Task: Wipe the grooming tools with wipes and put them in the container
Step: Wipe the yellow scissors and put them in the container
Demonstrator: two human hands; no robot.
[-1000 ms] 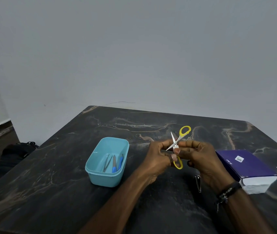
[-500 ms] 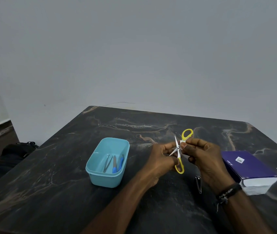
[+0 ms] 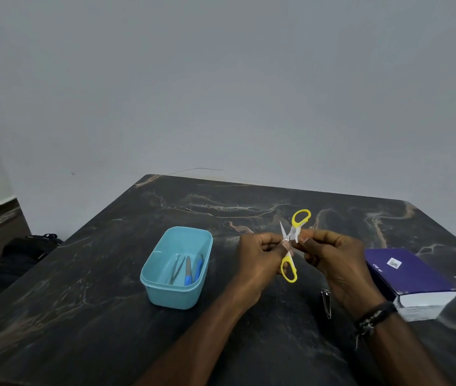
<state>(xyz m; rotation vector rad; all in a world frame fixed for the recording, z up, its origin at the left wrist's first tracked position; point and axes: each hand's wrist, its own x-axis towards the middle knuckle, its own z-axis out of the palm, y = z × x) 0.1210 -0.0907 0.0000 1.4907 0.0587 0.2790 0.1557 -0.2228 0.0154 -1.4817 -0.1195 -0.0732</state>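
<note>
A: Yellow plastic rings, shiny metal blades. Those are the scissors point(image 3: 291, 243), held up above the dark marbled bench point(image 3: 110, 274).

B: Who holds them?

A: The left hand point(image 3: 260, 257) pinches them near the middle. The right hand point(image 3: 332, 263) pinches a small white wipe point(image 3: 297, 234) against a blade.

B: Which way do they point?

A: They are open like an X. One thin blade points up and away; one ring is up, one ring hangs down.

B: And the box?

A: The smooth blue container point(image 3: 176, 268) sits left of the hands, with thin tools point(image 3: 186, 270) lying inside. A metal nail clipper point(image 3: 326, 303) lies flat near the right wrist, beside a purple box point(image 3: 410, 277).
</note>
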